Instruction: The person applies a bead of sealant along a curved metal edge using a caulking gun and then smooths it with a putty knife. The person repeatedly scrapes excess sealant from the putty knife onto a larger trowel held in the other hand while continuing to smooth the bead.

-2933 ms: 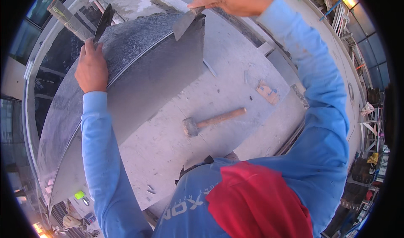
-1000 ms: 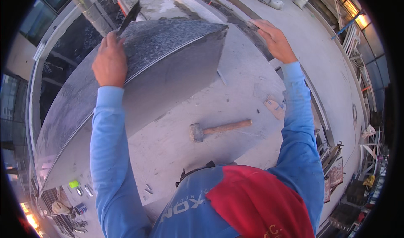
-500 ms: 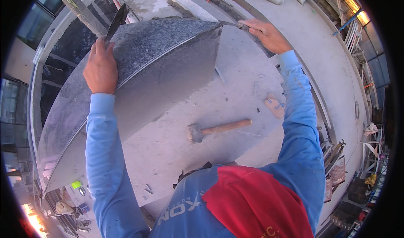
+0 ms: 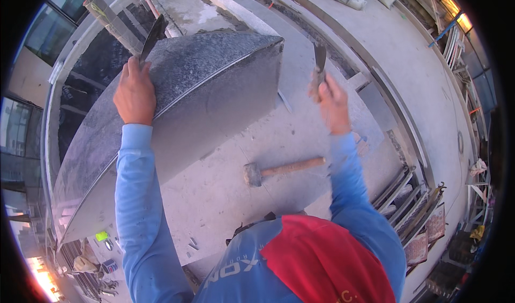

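Note:
My left hand (image 4: 134, 93) is closed round the handle of a trowel (image 4: 154, 36), its dark pointed blade tilted up and away. This hand is over the top edge of a large curved dark grey stone block (image 4: 220, 51). To the right of the block's far corner, my right hand (image 4: 333, 107) grips a narrow-bladed putty knife (image 4: 320, 57) with the blade pointing away. The right hand is slightly blurred and apart from the stone. A mallet (image 4: 252, 175) with a wooden handle lies on the pale surface between my arms.
Behind the trowel rises a wrapped post (image 4: 110, 21). A curved channel (image 4: 375, 83) runs along the far right. Metal bars and tools (image 4: 413, 201) lie at the right, with dark crates (image 4: 453, 265) farther out. A bright green item (image 4: 101, 236) sits at the lower left.
My right hand has drawn back toward me from beside the block's far corner, and its putty knife now points up and away. The left hand keeps its hold on the trowel.

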Demonstrator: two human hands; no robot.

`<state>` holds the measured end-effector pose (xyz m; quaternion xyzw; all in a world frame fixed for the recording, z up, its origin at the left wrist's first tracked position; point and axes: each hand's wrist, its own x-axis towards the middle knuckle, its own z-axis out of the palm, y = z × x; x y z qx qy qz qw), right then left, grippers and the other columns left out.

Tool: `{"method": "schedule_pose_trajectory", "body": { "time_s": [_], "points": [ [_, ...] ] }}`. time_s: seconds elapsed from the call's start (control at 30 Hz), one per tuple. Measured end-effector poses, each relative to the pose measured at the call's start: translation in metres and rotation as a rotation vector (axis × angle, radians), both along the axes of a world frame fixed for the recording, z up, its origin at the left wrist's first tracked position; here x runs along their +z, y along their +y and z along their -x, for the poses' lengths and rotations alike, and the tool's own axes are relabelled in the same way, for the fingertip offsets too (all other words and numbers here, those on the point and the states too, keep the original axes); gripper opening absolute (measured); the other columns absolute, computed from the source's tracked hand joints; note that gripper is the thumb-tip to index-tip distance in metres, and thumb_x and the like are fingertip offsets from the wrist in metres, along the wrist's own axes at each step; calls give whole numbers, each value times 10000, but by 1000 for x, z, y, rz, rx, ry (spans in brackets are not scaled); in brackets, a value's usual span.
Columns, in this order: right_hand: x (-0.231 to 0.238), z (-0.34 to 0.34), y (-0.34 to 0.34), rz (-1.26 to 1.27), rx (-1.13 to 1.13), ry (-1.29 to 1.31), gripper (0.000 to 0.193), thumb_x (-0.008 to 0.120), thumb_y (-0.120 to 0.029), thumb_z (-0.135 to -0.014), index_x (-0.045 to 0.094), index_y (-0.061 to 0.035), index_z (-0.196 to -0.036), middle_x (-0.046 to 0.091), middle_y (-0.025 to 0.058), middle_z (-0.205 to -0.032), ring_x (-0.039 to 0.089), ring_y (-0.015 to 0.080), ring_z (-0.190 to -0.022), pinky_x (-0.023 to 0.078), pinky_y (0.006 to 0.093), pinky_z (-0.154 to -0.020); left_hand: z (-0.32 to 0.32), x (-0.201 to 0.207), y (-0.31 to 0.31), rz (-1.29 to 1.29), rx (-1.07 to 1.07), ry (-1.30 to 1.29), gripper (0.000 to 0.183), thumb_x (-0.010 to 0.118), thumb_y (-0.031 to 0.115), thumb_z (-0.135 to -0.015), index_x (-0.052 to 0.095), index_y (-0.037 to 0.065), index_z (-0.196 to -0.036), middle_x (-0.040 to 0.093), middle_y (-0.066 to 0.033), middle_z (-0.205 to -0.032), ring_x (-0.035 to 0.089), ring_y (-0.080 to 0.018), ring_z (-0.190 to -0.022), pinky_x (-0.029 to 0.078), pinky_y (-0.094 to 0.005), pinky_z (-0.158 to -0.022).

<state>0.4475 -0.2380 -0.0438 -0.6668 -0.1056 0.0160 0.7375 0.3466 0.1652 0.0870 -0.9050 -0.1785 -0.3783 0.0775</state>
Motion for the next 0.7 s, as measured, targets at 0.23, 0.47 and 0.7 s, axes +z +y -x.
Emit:
{"method": "schedule_pose_trajectory", "body": {
  "time_s": [0.23, 0.47, 0.7],
  "points": [
    [15, 64, 68, -219, -150, -77, 497, 624, -200, -1047, 526, 96, -1434, 668, 124, -1113, 668, 126, -848, 548, 254, -590, -1, 0, -2, -6, 16, 33, 287, 598, 314, -1019, 596, 116, -1227, 710, -104, -1172, 703, -392, -977, 564, -508, -756],
    [36, 61, 78, -133, -186, -122, 507, 611, -250, -1058, 548, 111, -1409, 659, 98, -1048, 650, 123, -832, 515, 246, -530, -1, 0, -2, -37, -3, 26, 299, 608, 302, -1018, 594, 106, -1243, 716, -149, -1163, 711, -398, -964, 572, -497, -753],
    [33, 63, 84, -161, -155, -116, 468, 613, -222, -1054, 571, 96, -1394, 633, 76, -1007, 629, 109, -787, 497, 238, -501, -2, -2, 1, -88, -20, 8, 311, 613, 302, -1017, 597, 83, -1238, 721, -146, -1165, 714, -396, -970, 575, -489, -754]
  ]
}}
